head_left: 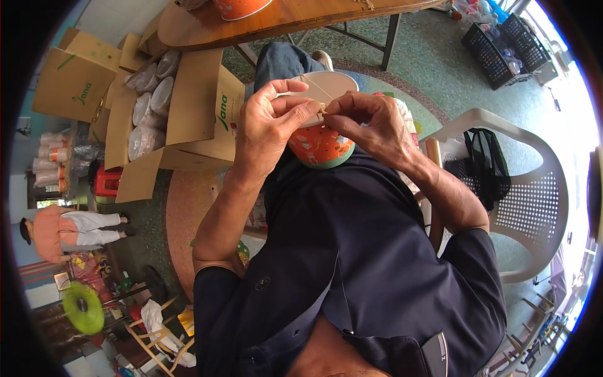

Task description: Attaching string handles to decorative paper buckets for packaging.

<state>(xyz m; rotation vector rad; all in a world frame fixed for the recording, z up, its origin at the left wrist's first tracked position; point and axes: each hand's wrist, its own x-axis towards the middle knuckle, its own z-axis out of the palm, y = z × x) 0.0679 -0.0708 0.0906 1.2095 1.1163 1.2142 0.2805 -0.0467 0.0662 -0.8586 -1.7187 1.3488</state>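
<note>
An orange paper tub (319, 146) with a white inside and green base sits tilted in my lap, its open mouth facing away from me. At its near rim my left hand (276, 116) pinches a thin pale cord (317, 88) between thumb and forefinger, the other fingers curled loosely. Right beside it my right hand (367, 122) is closed, fingertips and thumb pressed together on the same cord. The cord runs from the fingertips over the tub's mouth. A small knot or loop seems to be between the hands, but the fingers partly hide it.
Ahead stands a wooden table (301, 28) with another orange tub (242, 7) on it. To the left, an open cardboard box (195, 94) holds wrapped white stacks. A pale plastic chair (546, 201) is at the right, with black crates (493, 60) beyond. A person (69, 232) stands far left.
</note>
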